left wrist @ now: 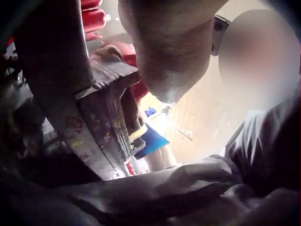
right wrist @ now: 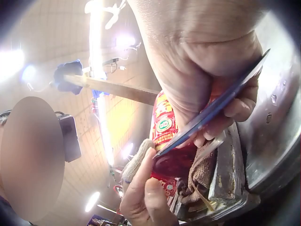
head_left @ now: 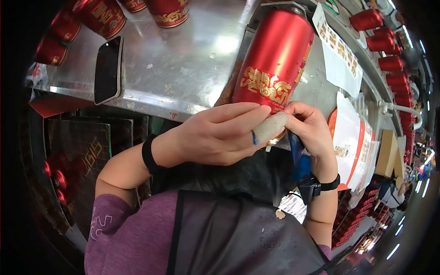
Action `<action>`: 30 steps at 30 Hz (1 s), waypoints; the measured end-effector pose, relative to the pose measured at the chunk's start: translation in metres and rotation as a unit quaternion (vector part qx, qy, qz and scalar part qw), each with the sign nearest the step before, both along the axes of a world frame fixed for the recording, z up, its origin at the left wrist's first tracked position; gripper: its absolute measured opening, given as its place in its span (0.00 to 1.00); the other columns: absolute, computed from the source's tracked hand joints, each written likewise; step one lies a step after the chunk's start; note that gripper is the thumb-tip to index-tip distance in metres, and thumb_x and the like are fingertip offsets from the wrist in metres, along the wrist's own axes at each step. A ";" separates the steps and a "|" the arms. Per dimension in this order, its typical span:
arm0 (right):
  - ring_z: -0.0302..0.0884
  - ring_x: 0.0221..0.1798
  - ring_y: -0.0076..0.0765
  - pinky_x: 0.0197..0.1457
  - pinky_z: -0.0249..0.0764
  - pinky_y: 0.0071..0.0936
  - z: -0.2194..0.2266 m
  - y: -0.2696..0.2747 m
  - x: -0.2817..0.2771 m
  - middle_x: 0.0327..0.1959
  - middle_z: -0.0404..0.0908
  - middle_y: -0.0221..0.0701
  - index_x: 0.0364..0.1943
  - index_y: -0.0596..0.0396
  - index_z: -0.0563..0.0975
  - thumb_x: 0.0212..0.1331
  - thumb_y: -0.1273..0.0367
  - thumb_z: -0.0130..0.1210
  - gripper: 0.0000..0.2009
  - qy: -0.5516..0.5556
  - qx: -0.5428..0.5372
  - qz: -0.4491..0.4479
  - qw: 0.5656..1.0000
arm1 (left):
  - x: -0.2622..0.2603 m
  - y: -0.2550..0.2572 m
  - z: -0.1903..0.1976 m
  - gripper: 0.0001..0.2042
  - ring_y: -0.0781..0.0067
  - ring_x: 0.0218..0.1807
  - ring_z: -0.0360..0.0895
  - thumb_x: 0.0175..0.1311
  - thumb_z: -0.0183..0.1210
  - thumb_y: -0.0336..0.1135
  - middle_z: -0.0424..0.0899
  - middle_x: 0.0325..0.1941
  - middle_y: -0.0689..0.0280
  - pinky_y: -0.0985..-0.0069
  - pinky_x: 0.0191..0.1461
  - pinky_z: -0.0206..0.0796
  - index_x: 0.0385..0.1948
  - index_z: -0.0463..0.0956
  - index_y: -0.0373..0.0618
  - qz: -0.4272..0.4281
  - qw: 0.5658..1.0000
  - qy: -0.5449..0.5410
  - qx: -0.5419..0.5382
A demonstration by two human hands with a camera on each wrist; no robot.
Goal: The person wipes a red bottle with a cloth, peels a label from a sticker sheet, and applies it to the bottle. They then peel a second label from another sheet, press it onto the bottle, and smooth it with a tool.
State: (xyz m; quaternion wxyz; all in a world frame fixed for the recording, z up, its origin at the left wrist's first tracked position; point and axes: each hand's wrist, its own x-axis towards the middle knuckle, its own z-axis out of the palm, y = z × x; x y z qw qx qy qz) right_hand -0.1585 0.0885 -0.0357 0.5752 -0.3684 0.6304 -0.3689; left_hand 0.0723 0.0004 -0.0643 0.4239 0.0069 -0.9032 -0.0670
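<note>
A large red can with gold patterns lies with its lower end toward the body. Against that end rest the nearly straight fingers of my left hand, one wearing a pale finger cover. My right hand meets them at the can's edge, pinching a thin blue blade-like tool. The right wrist view has the right hand above, the blue tool slanting to the can's end, and the left hand below. In the left wrist view, the left hand's fingertips are hidden.
A phone lies on the metal table, with several red cans beyond it. Printed sheets lie right of the large can. Brown cloth and a worn metal support are beneath the can.
</note>
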 end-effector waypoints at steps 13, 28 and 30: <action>0.56 0.23 0.10 0.26 0.54 0.17 -0.002 -0.012 0.007 0.18 0.65 0.13 0.28 0.57 0.80 0.60 0.67 0.66 0.09 -0.033 -0.006 -0.002 0.999 | -0.002 -0.007 0.023 0.18 0.56 0.65 0.69 0.53 0.66 0.34 0.80 0.59 0.66 0.65 0.64 0.71 0.49 0.83 0.50 0.016 0.994 -0.092 0.054; 0.56 0.20 0.10 0.24 0.52 0.16 0.026 -0.010 0.008 0.15 0.66 0.15 0.29 0.57 0.82 0.58 0.68 0.67 0.07 0.059 -0.016 0.024 0.998 | 0.000 -0.019 0.012 0.47 0.49 0.63 0.72 0.48 0.74 0.45 0.69 0.67 0.47 0.64 0.63 0.67 0.71 0.58 0.39 0.125 0.930 -0.067 0.338; 0.57 0.20 0.10 0.24 0.52 0.16 0.024 -0.010 0.009 0.15 0.66 0.15 0.29 0.57 0.82 0.58 0.68 0.67 0.07 0.057 -0.025 0.023 0.998 | 0.002 -0.019 0.012 0.48 0.47 0.61 0.74 0.46 0.74 0.44 0.69 0.67 0.47 0.64 0.61 0.69 0.71 0.58 0.41 0.125 0.927 -0.074 0.346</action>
